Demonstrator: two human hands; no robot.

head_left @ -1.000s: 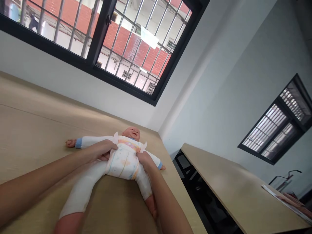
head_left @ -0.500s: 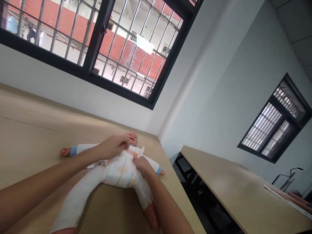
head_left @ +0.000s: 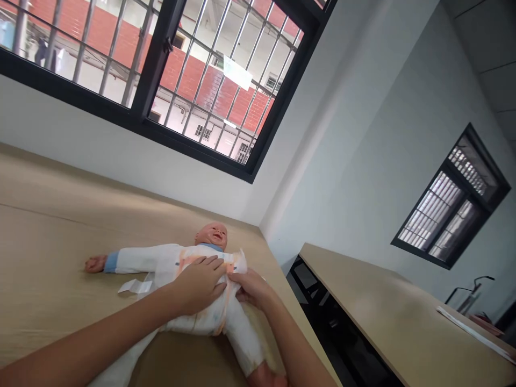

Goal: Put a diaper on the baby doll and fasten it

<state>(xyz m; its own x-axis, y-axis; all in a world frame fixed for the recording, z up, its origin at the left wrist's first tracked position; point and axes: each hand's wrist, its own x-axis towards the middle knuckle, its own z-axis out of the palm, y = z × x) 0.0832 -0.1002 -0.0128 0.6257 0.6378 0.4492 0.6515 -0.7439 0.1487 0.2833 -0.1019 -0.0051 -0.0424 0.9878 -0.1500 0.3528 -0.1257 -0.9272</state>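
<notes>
Left hand (head_left: 199, 286) is pressing flat and open, fingers spread, on the waist of the disposable diaper (head_left: 197, 324); right hand (head_left: 252, 287) is pinching the diaper's upper edge between thumb and fingers; baby doll (head_left: 141, 259) is lying on its back beneath both hands, on a pale wooden table (head_left: 60, 258); white tab (head_left: 135, 286) is poking out beside its hip.

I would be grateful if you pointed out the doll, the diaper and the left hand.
Doll (head_left: 212, 235), head view, point on its face.
Diaper (head_left: 193, 324), head view, point on its lower front.
Left hand (head_left: 199, 285), head view, point on its back.
</notes>
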